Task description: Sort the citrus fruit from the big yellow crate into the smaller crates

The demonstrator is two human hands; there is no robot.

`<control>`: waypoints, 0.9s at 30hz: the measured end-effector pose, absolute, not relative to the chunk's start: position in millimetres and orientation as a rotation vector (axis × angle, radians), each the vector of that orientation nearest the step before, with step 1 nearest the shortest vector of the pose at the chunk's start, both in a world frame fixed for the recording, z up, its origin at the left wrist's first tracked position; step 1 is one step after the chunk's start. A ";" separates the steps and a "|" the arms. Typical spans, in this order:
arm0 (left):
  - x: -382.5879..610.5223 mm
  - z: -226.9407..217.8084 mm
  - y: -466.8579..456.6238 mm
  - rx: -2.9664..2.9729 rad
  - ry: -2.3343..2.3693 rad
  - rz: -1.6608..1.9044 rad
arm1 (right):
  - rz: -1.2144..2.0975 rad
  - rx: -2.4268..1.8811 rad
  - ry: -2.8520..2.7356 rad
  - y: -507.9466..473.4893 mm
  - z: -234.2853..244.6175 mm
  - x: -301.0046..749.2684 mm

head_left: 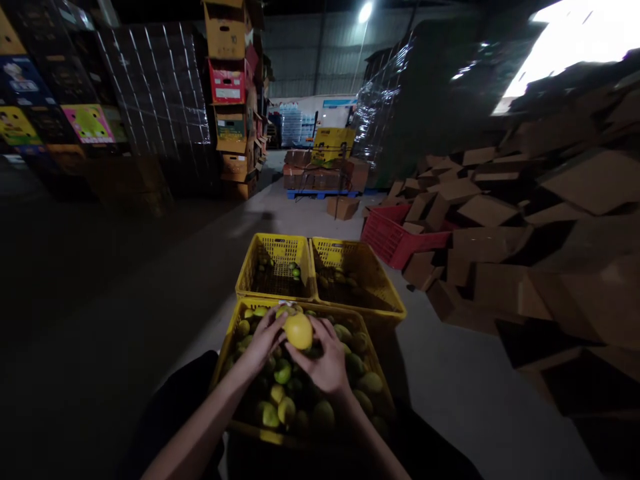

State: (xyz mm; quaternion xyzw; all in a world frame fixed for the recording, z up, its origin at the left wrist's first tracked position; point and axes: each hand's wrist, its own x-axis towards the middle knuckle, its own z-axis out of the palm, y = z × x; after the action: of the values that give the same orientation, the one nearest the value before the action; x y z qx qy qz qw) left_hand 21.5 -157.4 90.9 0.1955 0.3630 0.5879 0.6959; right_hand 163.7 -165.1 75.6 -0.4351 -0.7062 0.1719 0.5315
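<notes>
A yellow fruit is held up over the near yellow crate, which is full of green and yellow fruits. My left hand grips the fruit from the left and my right hand from the right, fingers curled on it. Beyond this crate stand two more yellow crates side by side. The left one holds a few green fruits; the right one holds several.
A red crate sits right of the far crates. Flattened cardboard boxes are piled along the right. Stacked cartons and wrapped pallets stand at the left, and a blue pallet with boxes lies ahead on grey floor.
</notes>
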 end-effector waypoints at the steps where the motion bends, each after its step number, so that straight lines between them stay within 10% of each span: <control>1: 18.3 93.4 -159.2 0.506 0.823 1.360 | 0.453 -1.060 -1.618 -164.1 80.1 166.3; 27: 10.8 76.1 -183.0 0.452 0.845 1.164 | 1.454 -0.974 -1.172 -163.1 76.8 168.8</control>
State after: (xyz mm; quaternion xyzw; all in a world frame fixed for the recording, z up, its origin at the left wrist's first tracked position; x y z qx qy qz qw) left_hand 10.8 -183.0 76.1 0.2052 0.3837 0.5284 0.7290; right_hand 168.8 -163.1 76.8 -0.4019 -0.4836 0.5999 0.4947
